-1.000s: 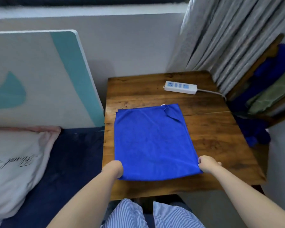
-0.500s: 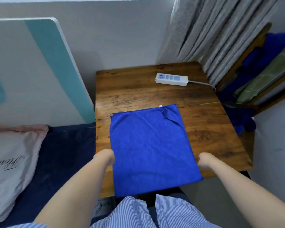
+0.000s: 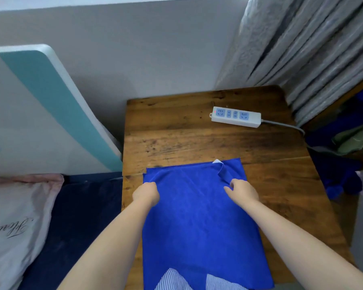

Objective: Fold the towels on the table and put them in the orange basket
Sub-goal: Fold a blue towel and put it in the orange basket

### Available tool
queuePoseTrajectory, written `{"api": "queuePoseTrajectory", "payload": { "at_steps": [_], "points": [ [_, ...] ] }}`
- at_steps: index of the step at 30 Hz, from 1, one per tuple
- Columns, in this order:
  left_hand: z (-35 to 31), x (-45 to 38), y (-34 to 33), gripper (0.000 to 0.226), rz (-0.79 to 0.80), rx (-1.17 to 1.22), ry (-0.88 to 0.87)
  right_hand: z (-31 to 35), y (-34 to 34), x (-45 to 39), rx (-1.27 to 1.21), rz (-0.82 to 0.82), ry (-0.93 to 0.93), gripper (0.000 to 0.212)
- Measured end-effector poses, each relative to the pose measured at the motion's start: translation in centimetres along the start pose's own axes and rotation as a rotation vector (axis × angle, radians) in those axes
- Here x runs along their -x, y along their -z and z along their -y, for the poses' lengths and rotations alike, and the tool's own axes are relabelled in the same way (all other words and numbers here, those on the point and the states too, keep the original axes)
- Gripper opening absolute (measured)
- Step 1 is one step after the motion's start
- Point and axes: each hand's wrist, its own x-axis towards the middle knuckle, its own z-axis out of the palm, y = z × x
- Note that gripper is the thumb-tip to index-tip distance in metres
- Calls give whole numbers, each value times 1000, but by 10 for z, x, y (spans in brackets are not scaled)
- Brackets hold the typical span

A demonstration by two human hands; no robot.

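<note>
A blue towel lies flat on the wooden table, and its near end hangs over the table's front edge onto my striped lap. Its far right corner is turned over, showing a white label. My left hand is curled into a fist and grips the towel's left edge close to the far left corner. My right hand rests on the towel just below the turned-over corner, its fingertips pinching the fold there. The orange basket is out of view.
A white power strip with a grey cable lies at the table's back right. A wooden chair to the right holds blue and green cloths. A grey curtain hangs behind, and a bed with a pillow lies to the left.
Both hands left the towel's near corners and moved up to its far end. The towel slid towards me and now hangs over the table's front edge.
</note>
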Motion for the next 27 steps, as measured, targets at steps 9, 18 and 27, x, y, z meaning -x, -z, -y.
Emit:
{"api": "queuePoseTrajectory", "payload": {
  "at_steps": [9,18,27],
  "points": [
    [0,-57,18,40,-92,104,121,26,-3,-65,62,-54,-59,47],
    [16,-75,14,24,-172,251,111,2,25,-86,-92,145,-46,21],
    [42,-73,22,32,85,912,82,-30,84,-100,-246,864,-95,33]
  ]
}}
